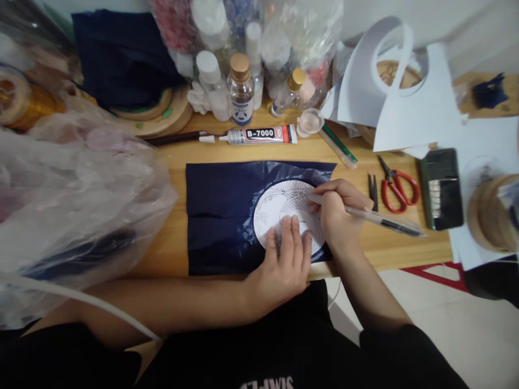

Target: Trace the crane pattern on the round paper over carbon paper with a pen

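A dark blue sheet [219, 216] lies flat on the wooden table [174, 162]. On its right part rests a round white paper [279, 205] with a fine line drawing. My left hand [286, 259] lies flat on the lower part of that circle, fingers stretched out and pressing it down. My right hand [336, 213] is closed round a clear pen [381, 219], whose tip touches the drawing near the circle's upper right. The pen's back end points right across the table.
A B-7000 glue tube [259, 135] and several bottles [239, 86] stand behind the sheet. Red scissors [399, 186], tweezers [373, 189] and a black box [441, 186] lie to the right. A large plastic bag [68, 205] fills the left. White cut paper [405, 97] sits back right.
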Available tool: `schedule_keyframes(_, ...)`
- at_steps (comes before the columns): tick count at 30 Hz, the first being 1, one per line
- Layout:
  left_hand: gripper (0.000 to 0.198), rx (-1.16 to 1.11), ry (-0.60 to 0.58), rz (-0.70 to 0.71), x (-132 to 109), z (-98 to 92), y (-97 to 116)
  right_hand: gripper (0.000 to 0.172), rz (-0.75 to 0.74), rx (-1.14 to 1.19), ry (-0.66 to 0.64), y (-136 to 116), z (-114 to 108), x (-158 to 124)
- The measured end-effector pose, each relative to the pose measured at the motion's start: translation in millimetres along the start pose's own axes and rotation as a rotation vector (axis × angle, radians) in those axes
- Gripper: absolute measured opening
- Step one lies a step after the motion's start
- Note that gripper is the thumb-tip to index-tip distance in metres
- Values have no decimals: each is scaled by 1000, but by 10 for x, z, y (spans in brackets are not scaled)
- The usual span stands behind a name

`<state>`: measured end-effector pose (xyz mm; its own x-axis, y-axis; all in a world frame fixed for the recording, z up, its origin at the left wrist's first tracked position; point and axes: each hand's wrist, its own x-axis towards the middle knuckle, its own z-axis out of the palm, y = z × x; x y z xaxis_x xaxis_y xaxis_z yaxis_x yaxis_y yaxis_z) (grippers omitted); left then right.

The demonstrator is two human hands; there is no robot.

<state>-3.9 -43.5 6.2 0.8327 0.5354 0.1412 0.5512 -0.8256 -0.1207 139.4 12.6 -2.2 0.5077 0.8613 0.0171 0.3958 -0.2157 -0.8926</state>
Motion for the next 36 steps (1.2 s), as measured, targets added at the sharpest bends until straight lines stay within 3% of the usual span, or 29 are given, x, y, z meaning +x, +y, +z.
schedule_keyframes(20, 71, -2, 7, -4, 3, -7, -8, 18, 44, 48, 41, -18, 22, 2)
schedule_keyframes(36, 78, 7, 2, -7, -6, 2, 7, 20, 50, 67, 44, -42, 21, 1)
